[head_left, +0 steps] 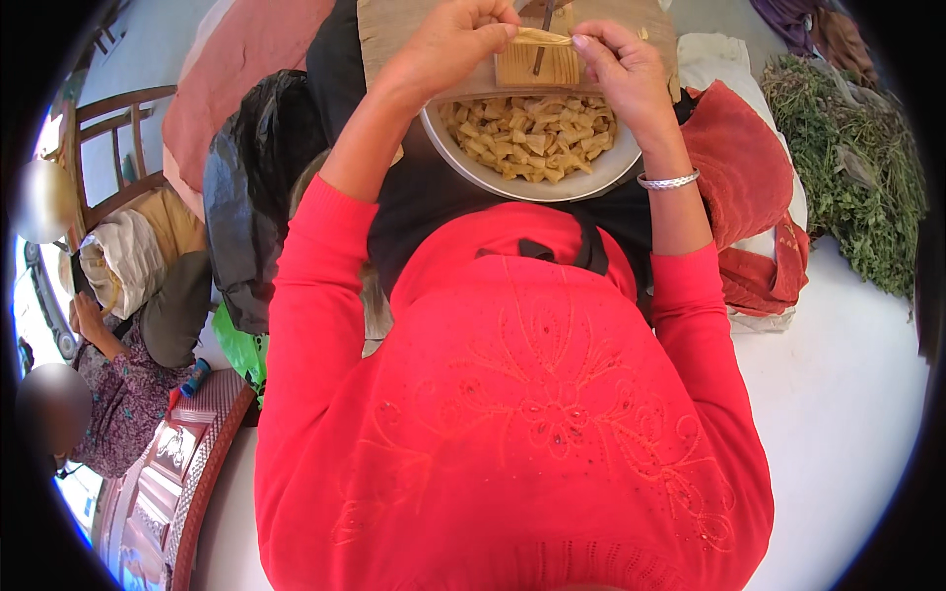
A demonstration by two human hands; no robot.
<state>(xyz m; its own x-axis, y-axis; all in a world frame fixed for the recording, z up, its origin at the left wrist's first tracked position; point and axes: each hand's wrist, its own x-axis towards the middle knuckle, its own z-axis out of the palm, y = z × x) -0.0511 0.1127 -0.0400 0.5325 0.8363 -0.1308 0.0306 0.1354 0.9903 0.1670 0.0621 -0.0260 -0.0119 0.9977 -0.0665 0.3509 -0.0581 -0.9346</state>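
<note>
A pale yellow, fibrous strip (544, 37) is stretched between my hands at the top of the head view. My left hand (448, 44) pinches one end, and the fingers of my right hand (623, 71) are closed on the other. The strip lies across a thin upright metal blade (539, 61), which rises from a small wooden block (512, 69) on a wider wooden board (399, 30). Just below my hands is a light metal bowl (473, 177) holding many short, yellowish cut pieces (532, 138). My right wrist wears a silver bracelet.
Black plastic bags (261, 187) lie at my left, beside a pink cloth (246, 79). Red cloth (739, 163) over a white sack is at my right, and a heap of leafy green stems (838, 158) lies farther right. Other people and a wooden chair (123, 138) are at far left.
</note>
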